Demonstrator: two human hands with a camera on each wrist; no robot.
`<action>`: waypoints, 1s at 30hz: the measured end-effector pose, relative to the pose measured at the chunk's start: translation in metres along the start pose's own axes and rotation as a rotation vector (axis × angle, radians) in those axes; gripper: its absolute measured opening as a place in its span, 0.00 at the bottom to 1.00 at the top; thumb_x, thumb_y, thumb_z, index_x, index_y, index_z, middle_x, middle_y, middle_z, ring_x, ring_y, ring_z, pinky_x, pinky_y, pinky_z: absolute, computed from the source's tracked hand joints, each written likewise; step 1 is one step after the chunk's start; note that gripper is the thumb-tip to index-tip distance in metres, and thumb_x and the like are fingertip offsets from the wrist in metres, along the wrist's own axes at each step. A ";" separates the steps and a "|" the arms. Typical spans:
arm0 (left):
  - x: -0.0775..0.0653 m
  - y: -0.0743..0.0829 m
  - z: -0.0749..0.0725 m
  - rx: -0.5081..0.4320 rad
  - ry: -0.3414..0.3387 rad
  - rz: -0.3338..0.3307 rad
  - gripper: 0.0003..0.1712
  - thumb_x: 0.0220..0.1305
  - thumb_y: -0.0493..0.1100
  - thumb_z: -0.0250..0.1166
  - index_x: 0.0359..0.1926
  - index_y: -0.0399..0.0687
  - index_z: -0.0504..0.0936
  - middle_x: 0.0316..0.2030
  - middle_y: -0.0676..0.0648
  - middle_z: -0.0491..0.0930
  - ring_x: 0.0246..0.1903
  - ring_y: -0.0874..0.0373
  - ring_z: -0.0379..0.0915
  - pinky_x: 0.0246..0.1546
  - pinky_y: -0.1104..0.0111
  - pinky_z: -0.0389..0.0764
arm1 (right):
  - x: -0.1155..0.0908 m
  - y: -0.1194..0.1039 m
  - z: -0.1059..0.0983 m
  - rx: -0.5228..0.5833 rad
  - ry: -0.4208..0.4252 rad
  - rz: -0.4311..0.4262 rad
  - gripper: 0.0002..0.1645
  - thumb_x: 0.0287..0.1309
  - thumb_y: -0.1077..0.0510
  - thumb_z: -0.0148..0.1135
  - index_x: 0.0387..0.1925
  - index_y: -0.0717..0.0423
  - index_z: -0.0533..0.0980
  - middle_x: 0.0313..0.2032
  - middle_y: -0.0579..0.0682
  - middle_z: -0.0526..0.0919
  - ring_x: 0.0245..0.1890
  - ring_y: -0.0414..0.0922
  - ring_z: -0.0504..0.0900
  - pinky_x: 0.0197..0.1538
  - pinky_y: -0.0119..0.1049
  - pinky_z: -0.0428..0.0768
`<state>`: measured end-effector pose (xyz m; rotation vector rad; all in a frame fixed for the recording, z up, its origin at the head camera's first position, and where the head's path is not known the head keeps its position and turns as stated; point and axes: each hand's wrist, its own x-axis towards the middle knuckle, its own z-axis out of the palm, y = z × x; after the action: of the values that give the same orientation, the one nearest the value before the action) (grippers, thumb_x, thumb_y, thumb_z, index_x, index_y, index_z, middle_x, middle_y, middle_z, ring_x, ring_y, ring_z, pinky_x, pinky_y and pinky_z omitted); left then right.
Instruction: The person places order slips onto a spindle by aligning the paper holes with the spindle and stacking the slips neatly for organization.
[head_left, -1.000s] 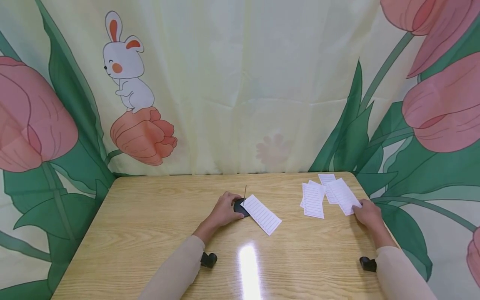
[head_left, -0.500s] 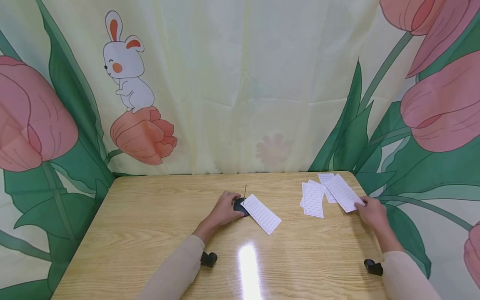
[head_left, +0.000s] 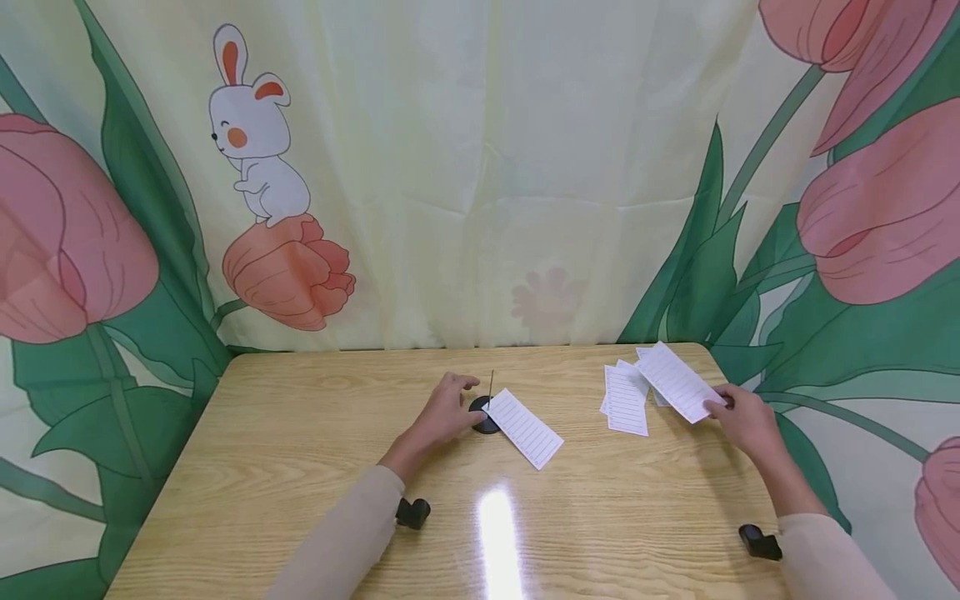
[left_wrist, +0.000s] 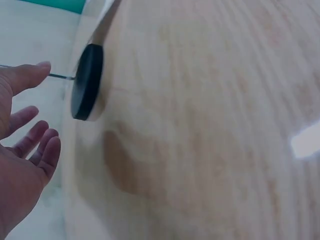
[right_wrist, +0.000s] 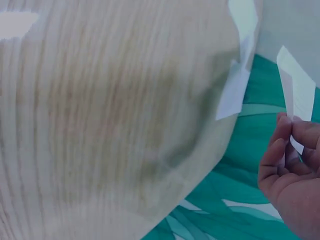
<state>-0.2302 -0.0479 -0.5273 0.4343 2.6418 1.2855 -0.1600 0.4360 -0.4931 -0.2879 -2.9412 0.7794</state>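
Note:
A receipt spike with a round black base [head_left: 486, 425] and a thin upright rod stands mid-table. One corner of a lined paper slip [head_left: 527, 431] lies over the base by the rod. Beside the base is my left hand [head_left: 444, 412], its fingers spread and holding nothing; the left wrist view shows a gap between them and the base [left_wrist: 88, 82]. At the right, my right hand [head_left: 744, 419] pinches another printed paper slip [head_left: 677, 383] by its near corner between thumb and fingers. That slip [right_wrist: 301, 82] is raised off the table in the right wrist view.
Several more lined slips [head_left: 627, 403] lie overlapping at the table's back right, partly beneath the raised one in the head view. The wooden table [head_left: 315, 442] ends at a curtain [head_left: 450, 183] printed with tulips and a rabbit. A bright reflection marks the tabletop's front.
My left hand has let go of the spike's base and drawn slightly back. My right hand has lifted its slip up from the loose slips, turning it a little leftward.

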 end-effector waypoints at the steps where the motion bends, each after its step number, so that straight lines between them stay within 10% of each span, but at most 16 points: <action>1: 0.000 0.001 -0.002 -0.007 -0.001 0.001 0.35 0.62 0.43 0.75 0.68 0.41 0.75 0.59 0.40 0.72 0.52 0.46 0.72 0.51 0.56 0.78 | -0.001 -0.003 -0.001 0.001 0.001 -0.015 0.18 0.74 0.60 0.58 0.53 0.74 0.76 0.39 0.67 0.84 0.37 0.54 0.80 0.34 0.38 0.73; 30: -0.005 0.063 -0.039 -0.009 0.153 0.210 0.26 0.68 0.46 0.71 0.63 0.43 0.80 0.55 0.41 0.80 0.51 0.44 0.78 0.50 0.54 0.81 | -0.011 -0.097 -0.020 0.113 -0.032 -0.206 0.23 0.72 0.61 0.62 0.60 0.74 0.73 0.47 0.69 0.83 0.42 0.57 0.84 0.34 0.25 0.78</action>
<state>-0.2250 -0.0413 -0.4537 0.6519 2.7748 1.4445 -0.1618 0.3607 -0.4276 0.0350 -2.8802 0.9224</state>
